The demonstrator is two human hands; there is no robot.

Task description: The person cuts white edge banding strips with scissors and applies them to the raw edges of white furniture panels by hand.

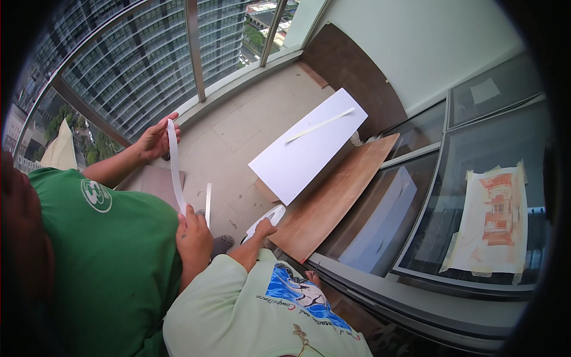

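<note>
My left hand (263, 229), below a white board (306, 146), is closed on a looped white strip or band (273, 215). My right hand (312, 276) is small and mostly hidden beside my pale shirt, near the lower edge of a brown wooden panel (324, 208); its grip is unclear. To my left, a co-worker in a green shirt (101, 250) holds a long white strip (175, 160) between both hands. A thin white strip (318, 125) lies on the board, and another pale strip (208, 202) stands near the co-worker's lower hand.
A tiled floor (238, 119) extends to a railed glass wall (211, 47). A dark curved panel (345, 53) leans against the back wall. Glass window panels (428, 226) run along the right, one bearing a taped paper (488, 250) with orange marks.
</note>
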